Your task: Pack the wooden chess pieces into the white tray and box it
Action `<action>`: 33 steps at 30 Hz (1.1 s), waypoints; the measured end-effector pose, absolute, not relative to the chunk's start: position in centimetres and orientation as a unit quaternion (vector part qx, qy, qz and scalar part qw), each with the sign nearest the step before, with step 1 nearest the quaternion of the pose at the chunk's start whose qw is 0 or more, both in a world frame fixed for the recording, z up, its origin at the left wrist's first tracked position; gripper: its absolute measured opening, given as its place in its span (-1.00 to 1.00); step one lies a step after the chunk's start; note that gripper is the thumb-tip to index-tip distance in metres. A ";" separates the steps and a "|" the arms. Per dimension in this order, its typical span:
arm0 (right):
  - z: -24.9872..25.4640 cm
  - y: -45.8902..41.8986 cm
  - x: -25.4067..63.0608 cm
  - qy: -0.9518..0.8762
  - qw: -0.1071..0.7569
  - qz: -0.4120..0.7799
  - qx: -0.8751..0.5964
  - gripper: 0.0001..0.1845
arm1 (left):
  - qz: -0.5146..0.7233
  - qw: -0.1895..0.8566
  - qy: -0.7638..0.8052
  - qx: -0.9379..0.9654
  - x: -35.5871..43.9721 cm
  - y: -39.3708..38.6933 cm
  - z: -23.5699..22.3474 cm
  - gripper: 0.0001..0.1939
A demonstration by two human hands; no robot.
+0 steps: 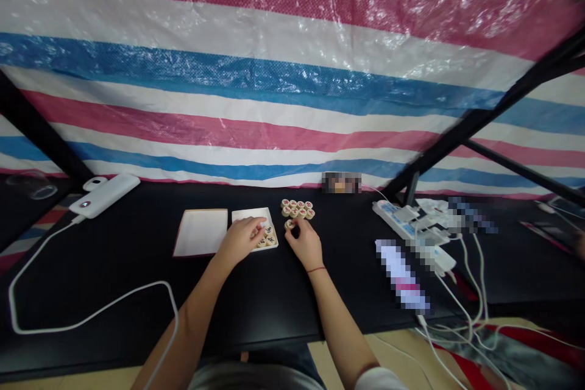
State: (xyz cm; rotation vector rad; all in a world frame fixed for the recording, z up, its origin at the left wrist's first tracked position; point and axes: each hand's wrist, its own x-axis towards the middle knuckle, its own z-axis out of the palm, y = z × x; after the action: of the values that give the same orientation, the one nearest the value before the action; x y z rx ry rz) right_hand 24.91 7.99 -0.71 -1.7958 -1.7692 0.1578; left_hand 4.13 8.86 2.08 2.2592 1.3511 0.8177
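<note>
Head camera looked down on a black desk (256,298) with both bare hands working close together; the left hand (240,241) lay over a shallow white tray (273,226), its fingers (258,223) stretched out wide and fairly flat, visibly gripping nothing; several round wooden xiangqi pieces (265,239) sat in the tray just beneath them; the right hand (304,245) was just beside that tray, its fingers (297,226) drawn narrow in a pinch on a single piece (289,225); that piece was at the near edge of a tight cluster of matching pieces (297,209) lying directly on the desk, between the cluster and the tray; a red string (316,269) circled the right wrist; a white, red-edged tray (201,233) lay to the left; farther left were a white power bank (104,195) and its looping white cable (91,311); a power strip (393,217) stood to the right among blurred objects; a striped tarpaulin (292,73) hung behind.
</note>
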 end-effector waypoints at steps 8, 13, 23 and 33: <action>-1.0 8.6 24.5 -0.657 0.297 0.052 -0.691 -0.82 | 0.291 0.191 0.485 0.802 4.1 8.9 2.2 -0.75; -1.3 8.7 24.4 -0.653 0.298 0.048 -0.694 -0.82 | 0.289 0.195 0.492 0.798 3.8 9.0 2.4 -0.72; -1.0 8.8 24.0 -0.665 0.304 0.036 -0.682 -0.82 | 0.281 0.195 0.504 0.793 3.7 9.0 2.6 -0.73; -1.0 8.6 24.0 -0.657 0.319 0.029 -0.683 -0.75 | 0.281 0.161 0.526 0.787 2.6 9.7 2.1 -0.74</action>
State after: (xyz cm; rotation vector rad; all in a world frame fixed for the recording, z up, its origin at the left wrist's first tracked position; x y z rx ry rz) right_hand 23.98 8.62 -0.97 -1.7947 -1.7274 0.0758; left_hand 2.63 9.65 2.06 2.2468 1.5015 0.8026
